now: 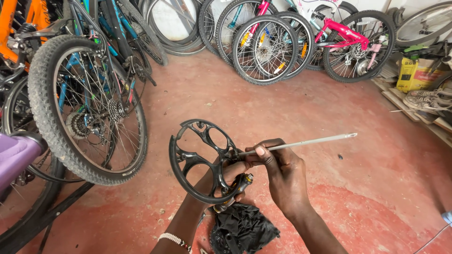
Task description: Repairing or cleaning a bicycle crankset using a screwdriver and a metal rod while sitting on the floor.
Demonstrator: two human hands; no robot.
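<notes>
While left hand (226, 176) grips chainguard (200, 157), right hand (280, 171) pinches rod (301, 142)

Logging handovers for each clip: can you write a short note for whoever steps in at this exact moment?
Left hand grips the black round chainring guard, held upright above the red floor.
Right hand pinches a thin grey rod, its near end at the guard's hub.
A black cloth lies below the hands.
Done: guard off any bike, in hand.
Left: cannot tell whether the rod has passed through the hub.

Black chainring guard (200, 160), grey rod (306, 142), red floor (329, 197)
</notes>
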